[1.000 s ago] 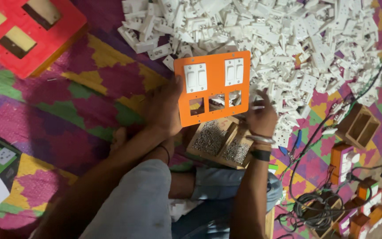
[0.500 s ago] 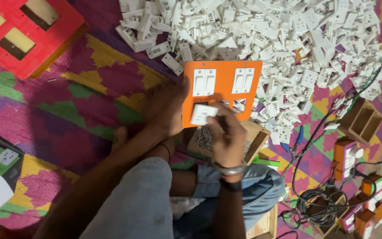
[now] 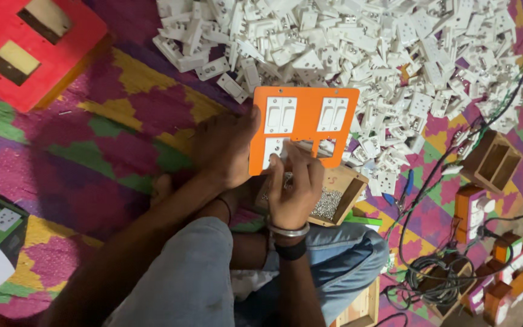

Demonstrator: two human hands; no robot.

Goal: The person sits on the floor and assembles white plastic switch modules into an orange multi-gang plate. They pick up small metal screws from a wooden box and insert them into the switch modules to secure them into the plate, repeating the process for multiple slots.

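A patchwork mat (image 3: 92,151) of purple, green and yellow covers the floor, with a big heap of white switch parts (image 3: 358,54) at the top and a red board (image 3: 25,42) at the upper left. In the head view, the left hand (image 3: 228,148) grips the left edge of an orange switch plate (image 3: 304,130) holding 2 white switch pairs, above a wooden tray of small screws (image 3: 334,197). The right hand (image 3: 295,188) presses its fingers on a white piece at the plate's lower left opening.

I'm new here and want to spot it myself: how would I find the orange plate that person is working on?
Start at the big heap of white plastic parts on the patterned mat. At its near edge, the left hand holds a flat orange plate. It is the only orange panel there, with white switches in its top openings.
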